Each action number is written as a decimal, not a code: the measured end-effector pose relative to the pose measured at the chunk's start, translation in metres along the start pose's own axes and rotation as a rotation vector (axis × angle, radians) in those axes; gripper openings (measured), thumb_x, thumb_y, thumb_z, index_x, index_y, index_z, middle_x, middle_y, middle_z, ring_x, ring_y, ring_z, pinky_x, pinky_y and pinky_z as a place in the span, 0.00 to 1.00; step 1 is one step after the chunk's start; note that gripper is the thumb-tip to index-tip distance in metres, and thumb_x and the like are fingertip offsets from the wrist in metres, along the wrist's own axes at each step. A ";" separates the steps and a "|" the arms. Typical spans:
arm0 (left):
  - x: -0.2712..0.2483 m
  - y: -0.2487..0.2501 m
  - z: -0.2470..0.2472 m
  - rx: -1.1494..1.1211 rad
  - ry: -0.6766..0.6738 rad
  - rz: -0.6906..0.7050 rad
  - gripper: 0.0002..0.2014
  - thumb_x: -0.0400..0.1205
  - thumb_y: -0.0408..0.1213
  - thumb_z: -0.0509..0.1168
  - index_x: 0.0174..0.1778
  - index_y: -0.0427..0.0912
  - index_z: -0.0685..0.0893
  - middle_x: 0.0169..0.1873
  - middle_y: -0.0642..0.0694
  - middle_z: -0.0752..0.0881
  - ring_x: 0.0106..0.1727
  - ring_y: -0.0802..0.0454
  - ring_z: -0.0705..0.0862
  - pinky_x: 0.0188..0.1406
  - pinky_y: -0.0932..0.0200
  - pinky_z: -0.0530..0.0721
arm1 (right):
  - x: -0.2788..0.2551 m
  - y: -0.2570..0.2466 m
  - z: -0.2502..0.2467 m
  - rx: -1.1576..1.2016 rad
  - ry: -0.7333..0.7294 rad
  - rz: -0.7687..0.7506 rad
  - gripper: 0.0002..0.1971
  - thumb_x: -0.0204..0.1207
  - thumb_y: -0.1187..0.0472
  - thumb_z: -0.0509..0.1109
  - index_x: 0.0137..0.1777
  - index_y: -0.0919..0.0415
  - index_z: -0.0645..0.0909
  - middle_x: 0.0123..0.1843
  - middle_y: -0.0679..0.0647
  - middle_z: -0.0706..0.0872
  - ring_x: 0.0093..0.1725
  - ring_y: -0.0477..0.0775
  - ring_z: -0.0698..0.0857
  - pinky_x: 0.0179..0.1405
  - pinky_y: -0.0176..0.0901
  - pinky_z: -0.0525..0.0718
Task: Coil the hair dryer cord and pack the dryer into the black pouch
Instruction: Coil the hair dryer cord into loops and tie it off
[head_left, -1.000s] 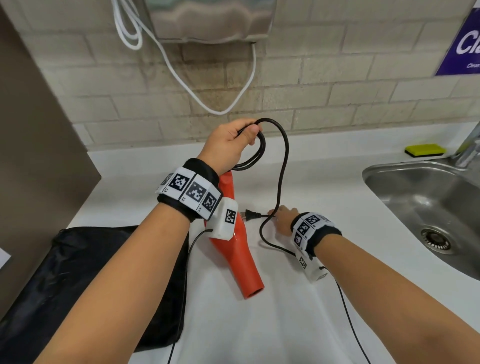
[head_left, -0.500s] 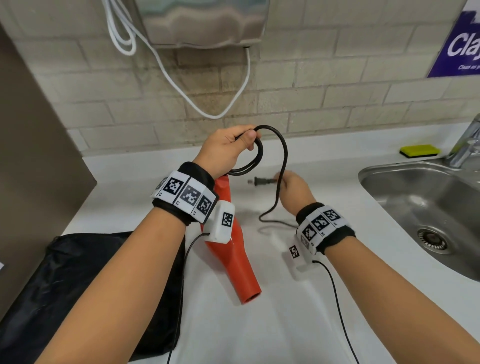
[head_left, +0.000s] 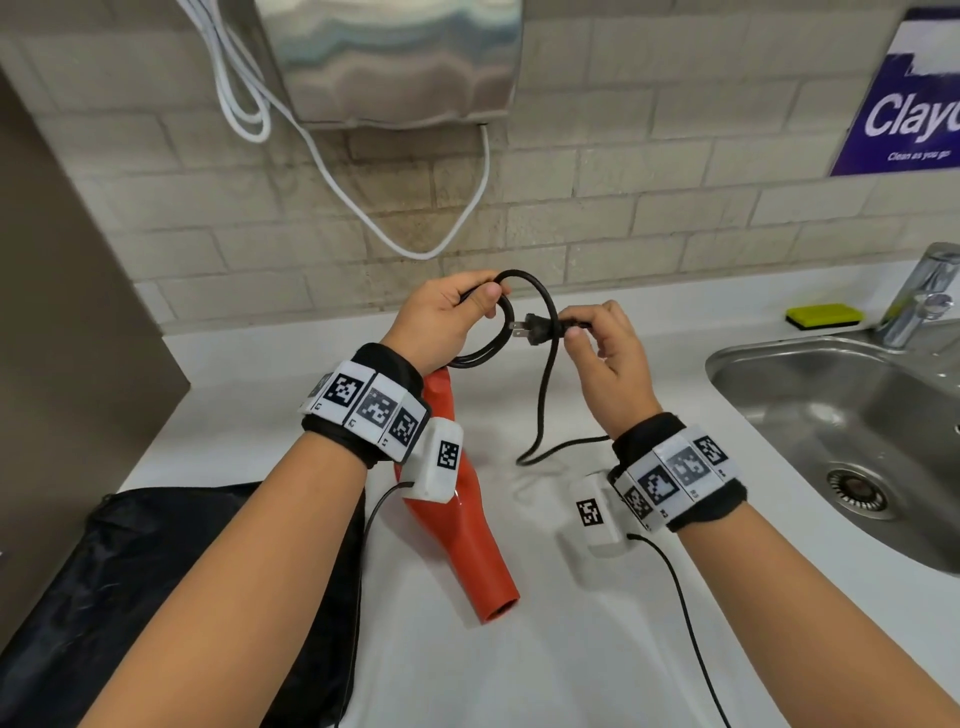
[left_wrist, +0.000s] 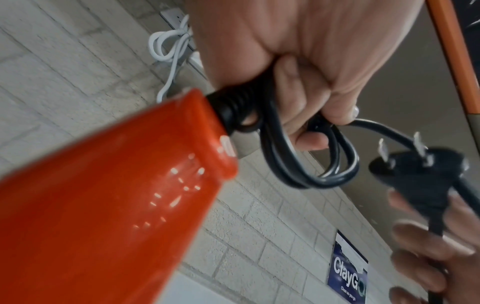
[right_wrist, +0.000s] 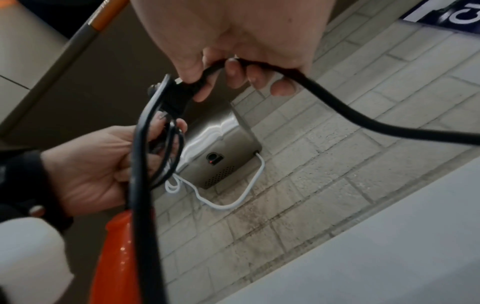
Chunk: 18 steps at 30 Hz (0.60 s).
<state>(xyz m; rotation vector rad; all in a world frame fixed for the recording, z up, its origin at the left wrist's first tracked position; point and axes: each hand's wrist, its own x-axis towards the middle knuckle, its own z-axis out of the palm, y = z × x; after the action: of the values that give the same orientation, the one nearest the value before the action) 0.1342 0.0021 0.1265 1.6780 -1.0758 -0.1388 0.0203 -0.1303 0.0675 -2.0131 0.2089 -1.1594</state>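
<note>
The orange-red hair dryer (head_left: 462, 530) (left_wrist: 103, 205) (right_wrist: 116, 257) hangs below my left hand (head_left: 447, 322) (left_wrist: 298, 72) (right_wrist: 98, 164), nozzle down over the white counter. That hand grips several loops of the black cord (head_left: 488, 348) (left_wrist: 311, 168) at the dryer's cord end. My right hand (head_left: 597, 343) (right_wrist: 233, 61) pinches the cord just behind the black plug (head_left: 537, 328) (left_wrist: 426, 174) (right_wrist: 176, 96), prongs pointing at the left hand, a few centimetres from the loops. A slack stretch of cord (head_left: 540, 415) droops between the hands. The black pouch (head_left: 156, 582) lies flat at the counter's left.
A steel sink (head_left: 841, 415) with a tap (head_left: 919, 291) is set in the counter on the right, a yellow-green sponge (head_left: 823, 314) behind it. A steel wall dryer (head_left: 395, 57) with a white cable (head_left: 363, 208) hangs above. A brown panel (head_left: 67, 312) bounds the left side.
My right hand picked the plug end off the counter and raised it up and left toward the coil. The left hand kept its grip on the loops and the dryer.
</note>
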 end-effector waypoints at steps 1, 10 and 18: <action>0.001 0.000 0.002 -0.004 0.005 0.004 0.12 0.84 0.34 0.56 0.59 0.40 0.81 0.33 0.53 0.78 0.22 0.75 0.77 0.28 0.83 0.70 | 0.000 -0.004 0.001 0.000 -0.015 -0.022 0.18 0.71 0.50 0.57 0.50 0.59 0.83 0.41 0.37 0.74 0.48 0.51 0.76 0.48 0.32 0.70; 0.002 0.002 0.008 -0.001 -0.064 0.023 0.13 0.84 0.33 0.58 0.61 0.37 0.82 0.44 0.48 0.83 0.41 0.72 0.82 0.43 0.82 0.75 | 0.008 -0.029 0.023 -0.116 -0.056 0.155 0.15 0.67 0.60 0.76 0.41 0.60 0.71 0.34 0.43 0.70 0.35 0.53 0.77 0.34 0.37 0.78; -0.003 0.005 0.008 -0.011 -0.178 0.038 0.14 0.84 0.31 0.56 0.63 0.44 0.79 0.47 0.48 0.86 0.42 0.77 0.82 0.52 0.80 0.76 | 0.023 -0.037 0.036 0.116 -0.215 0.209 0.18 0.74 0.75 0.58 0.53 0.49 0.72 0.35 0.58 0.79 0.25 0.52 0.80 0.15 0.34 0.79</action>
<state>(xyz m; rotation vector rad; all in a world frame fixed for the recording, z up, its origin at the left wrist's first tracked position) 0.1253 -0.0012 0.1262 1.6579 -1.2364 -0.2736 0.0530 -0.0964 0.0989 -1.9446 0.2319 -0.8007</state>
